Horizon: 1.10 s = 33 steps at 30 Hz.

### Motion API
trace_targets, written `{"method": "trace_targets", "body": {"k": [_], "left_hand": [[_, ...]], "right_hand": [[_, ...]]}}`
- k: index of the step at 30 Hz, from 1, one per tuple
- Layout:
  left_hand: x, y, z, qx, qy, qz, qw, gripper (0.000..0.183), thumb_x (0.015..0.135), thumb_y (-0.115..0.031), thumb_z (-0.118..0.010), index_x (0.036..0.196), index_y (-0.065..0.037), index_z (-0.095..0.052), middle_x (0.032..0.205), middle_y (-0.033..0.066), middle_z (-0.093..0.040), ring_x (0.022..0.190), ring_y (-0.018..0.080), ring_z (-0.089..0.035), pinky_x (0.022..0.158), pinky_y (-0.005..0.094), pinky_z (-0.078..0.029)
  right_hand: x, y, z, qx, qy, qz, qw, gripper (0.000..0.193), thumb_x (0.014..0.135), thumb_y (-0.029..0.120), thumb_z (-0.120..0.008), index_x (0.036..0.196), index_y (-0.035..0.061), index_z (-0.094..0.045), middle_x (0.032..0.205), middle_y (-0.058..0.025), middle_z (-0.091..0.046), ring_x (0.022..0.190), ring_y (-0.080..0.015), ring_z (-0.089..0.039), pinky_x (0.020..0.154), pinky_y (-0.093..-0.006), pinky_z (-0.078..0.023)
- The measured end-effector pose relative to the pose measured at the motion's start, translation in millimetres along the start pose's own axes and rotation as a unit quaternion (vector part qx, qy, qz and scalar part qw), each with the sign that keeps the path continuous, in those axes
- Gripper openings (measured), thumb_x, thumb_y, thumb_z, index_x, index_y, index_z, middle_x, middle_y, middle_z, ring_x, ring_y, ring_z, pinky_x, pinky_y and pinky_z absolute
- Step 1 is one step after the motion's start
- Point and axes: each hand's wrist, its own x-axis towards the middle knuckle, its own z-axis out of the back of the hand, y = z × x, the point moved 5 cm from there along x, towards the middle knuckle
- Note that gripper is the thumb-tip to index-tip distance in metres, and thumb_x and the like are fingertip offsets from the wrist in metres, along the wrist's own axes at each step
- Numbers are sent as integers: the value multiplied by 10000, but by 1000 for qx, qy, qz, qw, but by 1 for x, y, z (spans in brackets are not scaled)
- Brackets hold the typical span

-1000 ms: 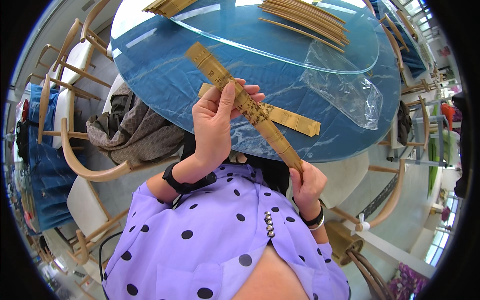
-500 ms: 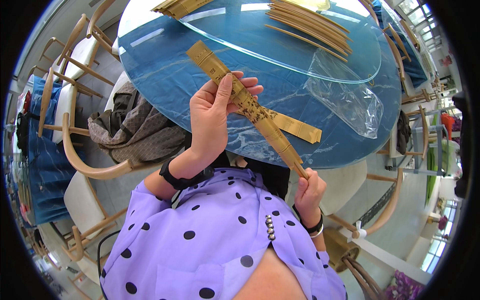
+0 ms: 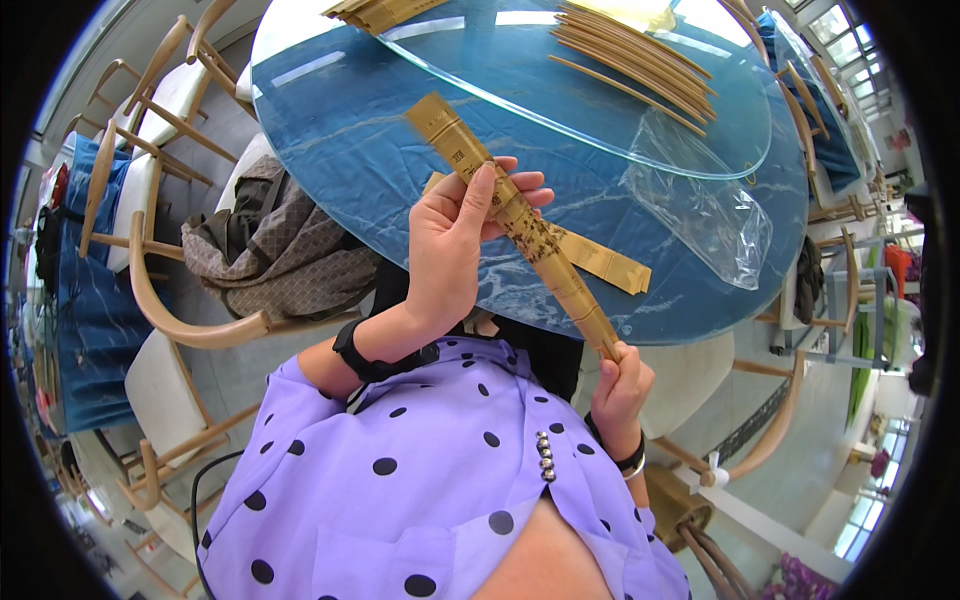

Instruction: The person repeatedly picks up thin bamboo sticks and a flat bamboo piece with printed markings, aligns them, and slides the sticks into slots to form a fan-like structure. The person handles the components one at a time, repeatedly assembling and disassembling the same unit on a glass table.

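Note:
A long gold-brown paper chopstick sleeve with dark printed patterns slants across in front of me, above the table's near edge. My left hand grips its upper half, thumb on top and fingers behind. At the lower right end, my right hand is closed in a pinch on the sleeve's end; whatever lies under those fingertips is hidden. Another gold sleeve lies on the table below the held one, partly covered by it.
The round blue table carries a glass turntable. On it are several brown chopsticks and a pile of gold sleeves. A clear plastic bag lies at the right. A patterned bag rests on a chair at left.
The light-brown stick end that showed at the sleeve's lower end no longer shows beyond it. My view has shifted slightly; both hands keep their hold.

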Motion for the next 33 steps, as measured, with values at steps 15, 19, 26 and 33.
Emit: {"method": "trace_targets", "body": {"k": [15, 19, 26, 33], "left_hand": [[-2, 0, 0, 13, 5, -17, 1000, 337, 1078, -256, -506, 1126, 52, -634, 1053, 199, -721, 975, 297, -740, 867, 368, -613], [-1, 2, 1, 6, 3, -7, 1000, 366, 1083, -280, -491, 1145, 51, -631, 1071, 205, -720, 981, 290, -739, 866, 371, -610], [11, -10, 8, 20, 5, -20, 1000, 387, 1079, -303, -495, 1173, 49, -623, 1106, 220, -715, 1000, 287, -736, 858, 371, -603], [6, -11, 3, 36, 2, -38, 999, 359, 1084, -278, -488, 1131, 45, -637, 1065, 203, -726, 977, 276, -743, 827, 335, -616]], "right_hand": [[-3, 1, -5, -9, 7, -7, 1000, 370, 1064, 327, -482, 954, -17, -567, 682, -146, -536, 559, -362, -539, 506, -433, -408], [-1, 4, -9, -8, 12, 4, 1000, 397, 1061, 356, -484, 948, -17, -564, 681, -141, -529, 559, -363, -537, 504, -433, -407], [4, 7, -7, -3, 4, 20, 1000, 418, 1052, 375, -504, 958, -28, -560, 682, -144, -526, 559, -369, -534, 503, -431, -409], [1, 4, -8, 0, 1, 13, 1000, 423, 1052, 378, -502, 979, -35, -563, 673, -152, -523, 549, -376, -530, 502, -437, -407]]}}
